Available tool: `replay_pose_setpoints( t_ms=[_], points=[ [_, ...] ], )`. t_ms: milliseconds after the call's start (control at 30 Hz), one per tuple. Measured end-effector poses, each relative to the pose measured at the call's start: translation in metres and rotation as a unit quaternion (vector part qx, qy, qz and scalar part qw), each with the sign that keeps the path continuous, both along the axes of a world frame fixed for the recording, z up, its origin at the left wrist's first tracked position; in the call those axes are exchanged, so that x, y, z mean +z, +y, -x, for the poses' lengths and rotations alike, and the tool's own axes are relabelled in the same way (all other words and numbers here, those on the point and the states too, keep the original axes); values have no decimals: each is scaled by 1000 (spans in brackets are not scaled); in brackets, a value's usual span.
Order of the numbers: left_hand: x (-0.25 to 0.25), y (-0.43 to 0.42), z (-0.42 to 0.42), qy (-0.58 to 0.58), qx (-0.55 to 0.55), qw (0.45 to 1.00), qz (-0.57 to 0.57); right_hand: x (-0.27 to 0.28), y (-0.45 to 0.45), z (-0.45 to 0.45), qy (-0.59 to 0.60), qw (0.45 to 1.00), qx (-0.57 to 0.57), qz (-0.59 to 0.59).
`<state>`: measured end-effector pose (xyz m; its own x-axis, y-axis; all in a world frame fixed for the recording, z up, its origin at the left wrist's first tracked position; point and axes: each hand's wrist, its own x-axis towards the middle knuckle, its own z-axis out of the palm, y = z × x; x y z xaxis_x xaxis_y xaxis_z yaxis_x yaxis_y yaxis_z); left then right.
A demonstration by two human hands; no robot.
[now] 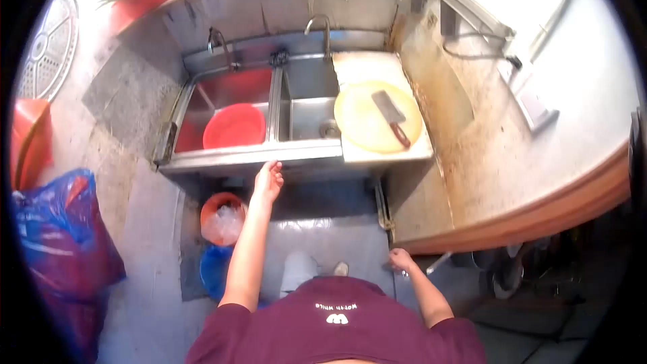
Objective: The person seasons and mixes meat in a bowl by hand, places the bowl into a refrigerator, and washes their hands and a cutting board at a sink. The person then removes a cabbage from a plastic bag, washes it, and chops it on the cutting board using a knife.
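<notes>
My left hand (268, 180) reaches toward the front rim of the double sink (253, 154), its fingers loosely bent and nothing visible in them. In the left basin lies a red plastic basin (234, 127). A round yellowish cutting board (357, 118) rests on a white board (360, 67) at the sink's right side. On it lies a cleaver (387, 108) with a brown handle. Lower right, my right hand (400, 260) is closed beside the wooden counter edge, with no object showing in it.
Two faucets (328, 27) (219, 40) rise behind the sink. An orange bucket (219, 229) with clear plastic and a blue tub (214, 271) stand on the floor. Bulging plastic bags (67, 236) are at left. A long counter (532, 182) curves along the right.
</notes>
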<state>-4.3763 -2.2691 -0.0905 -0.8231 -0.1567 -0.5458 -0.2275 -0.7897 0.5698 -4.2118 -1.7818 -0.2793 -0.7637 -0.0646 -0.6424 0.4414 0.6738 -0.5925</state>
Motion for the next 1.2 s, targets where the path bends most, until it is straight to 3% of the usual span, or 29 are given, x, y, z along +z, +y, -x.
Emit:
replay_pose_setpoints(
  t_ms=[67,167,233,367,433,500,800,1000,1200],
  points=[
    [16,2,44,-2,-9,1000,23,19,-47,80,73,993,35,87],
    [12,-12,118,15,-38,999,11,139,-136,184,41,963,-44,263],
    [-8,-24,179,12,-69,998,9,176,-173,255,92,952,-13,292],
    [-27,-35,289,9,-126,992,-6,207,-230,396,136,926,-101,337],
    [-44,-41,319,-18,-146,989,-26,206,-253,463,148,911,-133,360],
    [-42,-44,359,-38,-158,986,-31,199,-272,524,77,874,-200,436],
    [-107,-36,454,-114,-193,972,-64,131,-353,719,48,836,-320,444],
    [-114,-48,477,-108,-200,971,-74,98,-384,780,48,781,-400,477],
    [-113,-52,505,-81,-205,974,-52,90,-405,792,116,674,-501,530]
  ],
)
